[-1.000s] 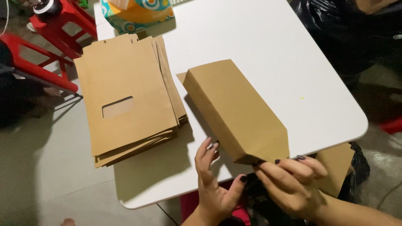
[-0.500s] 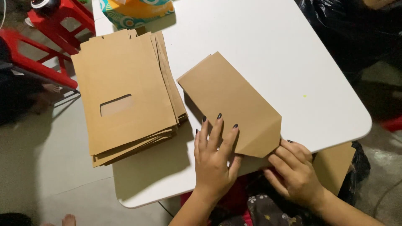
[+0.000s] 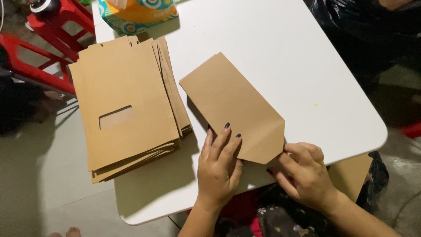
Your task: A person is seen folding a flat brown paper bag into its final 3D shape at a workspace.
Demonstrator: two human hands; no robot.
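A brown kraft paper bag point(image 3: 232, 105) lies flat on the white table point(image 3: 280, 48), its near end folded to a point. My left hand point(image 3: 218, 169) presses flat on the bag's near left edge, fingers spread. At the pointed tip, my right hand point(image 3: 305, 173) pinches the fold with its fingertips. To the left sits a stack of flat brown paper bags point(image 3: 127, 105); the top one has a small rectangular window.
A colourful yellow and teal package point(image 3: 138, 13) sits at the table's far edge. Red plastic stools point(image 3: 48, 48) stand left of the table. A dark plastic bag point(image 3: 364, 35) is at the far right. Another brown sheet point(image 3: 351, 175) hangs below the table's near right corner.
The bag was a raised, open box shape; now it is pressed flat. My left hand moved up onto it, and my right hand shifted to the folded tip.
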